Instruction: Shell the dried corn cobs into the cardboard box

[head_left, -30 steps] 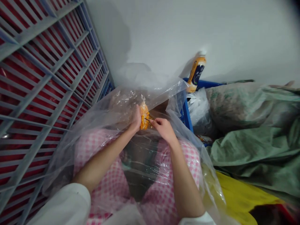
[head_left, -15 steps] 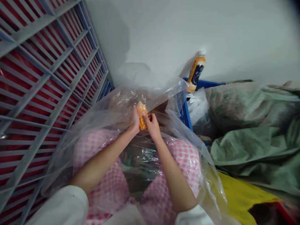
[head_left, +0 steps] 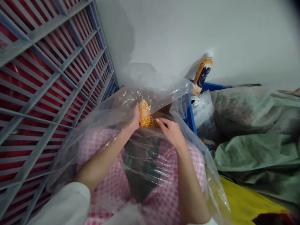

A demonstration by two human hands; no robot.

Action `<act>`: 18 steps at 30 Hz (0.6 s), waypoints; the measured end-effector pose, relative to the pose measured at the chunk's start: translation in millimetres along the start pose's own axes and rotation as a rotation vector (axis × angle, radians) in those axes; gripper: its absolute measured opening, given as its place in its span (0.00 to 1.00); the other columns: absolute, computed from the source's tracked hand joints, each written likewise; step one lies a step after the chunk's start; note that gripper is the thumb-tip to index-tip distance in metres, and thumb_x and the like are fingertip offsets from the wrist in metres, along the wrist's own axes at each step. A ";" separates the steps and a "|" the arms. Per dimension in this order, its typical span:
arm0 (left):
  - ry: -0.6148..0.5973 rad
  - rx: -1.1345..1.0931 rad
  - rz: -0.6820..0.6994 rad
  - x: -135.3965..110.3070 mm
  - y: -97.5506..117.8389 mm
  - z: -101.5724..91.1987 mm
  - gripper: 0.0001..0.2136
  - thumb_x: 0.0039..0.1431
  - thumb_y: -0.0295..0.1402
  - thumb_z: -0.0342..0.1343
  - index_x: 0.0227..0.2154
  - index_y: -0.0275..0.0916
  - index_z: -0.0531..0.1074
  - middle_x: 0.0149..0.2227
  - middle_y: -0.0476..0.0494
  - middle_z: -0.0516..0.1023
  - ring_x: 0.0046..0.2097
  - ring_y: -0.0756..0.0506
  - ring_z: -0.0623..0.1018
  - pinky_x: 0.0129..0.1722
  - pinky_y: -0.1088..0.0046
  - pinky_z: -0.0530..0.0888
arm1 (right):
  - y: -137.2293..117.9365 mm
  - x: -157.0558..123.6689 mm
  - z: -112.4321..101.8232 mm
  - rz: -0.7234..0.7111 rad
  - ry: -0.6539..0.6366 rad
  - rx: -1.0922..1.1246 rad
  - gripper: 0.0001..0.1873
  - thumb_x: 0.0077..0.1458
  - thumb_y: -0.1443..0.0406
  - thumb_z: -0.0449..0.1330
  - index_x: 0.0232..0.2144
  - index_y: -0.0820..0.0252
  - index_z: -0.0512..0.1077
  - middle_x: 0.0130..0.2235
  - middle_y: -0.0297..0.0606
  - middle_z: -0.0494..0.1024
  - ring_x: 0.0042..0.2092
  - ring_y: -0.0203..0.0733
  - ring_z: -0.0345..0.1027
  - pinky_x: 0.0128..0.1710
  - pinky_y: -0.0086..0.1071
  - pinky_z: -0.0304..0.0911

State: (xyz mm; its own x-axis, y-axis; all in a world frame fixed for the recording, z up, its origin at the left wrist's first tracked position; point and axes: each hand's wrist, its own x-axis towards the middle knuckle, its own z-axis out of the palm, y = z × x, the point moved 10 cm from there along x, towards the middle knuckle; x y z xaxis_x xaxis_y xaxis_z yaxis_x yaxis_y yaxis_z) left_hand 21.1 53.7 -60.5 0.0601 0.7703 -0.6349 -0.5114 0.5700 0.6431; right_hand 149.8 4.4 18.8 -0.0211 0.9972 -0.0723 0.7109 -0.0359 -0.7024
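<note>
My left hand [head_left: 135, 118] grips a partly stripped corn cob [head_left: 144, 114], with orange kernels at its top and a brownish, rougher stretch running right toward my other hand. My right hand [head_left: 171, 131] lies just right of that stretch, its fingertips close to the cob. A thin dark pick [head_left: 165, 125] seems pinched in those fingers, with only a little of it showing. Both hands work above a clear plastic sheet [head_left: 145, 159] that drapes over my pink checked lap [head_left: 110, 175].
A grey-slatted crate with red inside [head_left: 47, 93] stands at the left against a white wall [head_left: 187, 34]. On the right are an orange-labelled bottle [head_left: 202, 73], a blue crate rim [head_left: 190, 120], a white bag [head_left: 201, 109], green sacks [head_left: 253, 150] and yellow cloth [head_left: 246, 203].
My right hand has drawn back rightward from the cob after pressing on it half a second ago. The cob shows more of its brownish stretch, and the view has shifted slightly.
</note>
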 end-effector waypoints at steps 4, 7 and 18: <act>-0.088 0.145 -0.062 -1.7 2.1 6.7 0.25 0.61 0.46 0.33 0.27 0.35 0.70 0.15 0.46 0.69 0.18 0.47 0.72 0.18 0.74 0.69 | -11.5 -6.8 3.0 -0.048 -0.123 -0.147 0.20 0.56 0.53 0.48 0.28 0.55 0.76 0.24 0.35 0.74 0.27 0.37 0.64 0.29 0.27 0.51; -0.098 0.221 -0.087 -3.0 -1.1 6.6 0.25 0.61 0.46 0.33 0.26 0.35 0.70 0.16 0.45 0.70 0.17 0.47 0.71 0.18 0.73 0.68 | -15.8 -7.7 8.8 -0.062 -0.171 -0.165 0.20 0.56 0.54 0.48 0.27 0.55 0.76 0.23 0.34 0.73 0.26 0.35 0.62 0.27 0.27 0.50; -0.020 0.317 0.014 -0.7 -15.2 -2.3 0.19 0.59 0.44 0.41 0.25 0.36 0.68 0.16 0.49 0.68 0.17 0.51 0.68 0.19 0.76 0.67 | -10.5 -9.4 31.6 0.016 -0.216 -0.295 0.15 0.54 0.61 0.51 0.25 0.57 0.76 0.26 0.40 0.77 0.29 0.39 0.67 0.27 0.30 0.47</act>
State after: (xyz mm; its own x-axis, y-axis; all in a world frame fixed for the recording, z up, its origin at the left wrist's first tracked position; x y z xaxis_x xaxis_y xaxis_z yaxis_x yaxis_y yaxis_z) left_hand 26.8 43.8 -70.8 0.0736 0.7822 -0.6187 -0.2200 0.6178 0.7549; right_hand 120.4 -6.7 4.5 -0.1336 0.9586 -0.2514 0.8839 0.0006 -0.4676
